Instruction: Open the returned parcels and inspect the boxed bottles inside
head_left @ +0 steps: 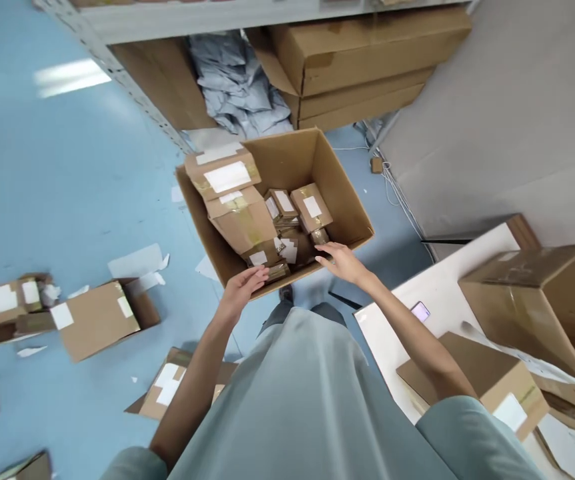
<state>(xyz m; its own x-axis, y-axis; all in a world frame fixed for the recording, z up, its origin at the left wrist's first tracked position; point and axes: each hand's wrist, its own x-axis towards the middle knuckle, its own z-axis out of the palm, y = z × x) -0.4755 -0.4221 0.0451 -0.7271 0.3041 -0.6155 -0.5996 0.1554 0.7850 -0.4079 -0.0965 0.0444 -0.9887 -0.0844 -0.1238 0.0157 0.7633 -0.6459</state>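
Note:
A large open cardboard box (345, 193) stands in front of me with smaller taped cartons inside. My left hand (243, 288) is at its near left edge, fingers stretched out beside a small taped package (278, 271); whether they touch it I cannot tell. At the near right rim is my right hand (343, 263), open, thumb and fingers apart, with nothing visible in it. Two larger cartons with white labels, an upper carton (225, 173) and a lower carton (245, 220), lean along the left wall. A smaller labelled carton (312, 207) lies to the right.
Beyond the box is a metal shelf (217, 21) with grey plastic bags (240, 87) and long cartons (367, 60) under it. Opened boxes (100, 320) and paper scraps lie on the blue floor at left. A white table (437, 293) at right bears boxes and a phone (420, 311).

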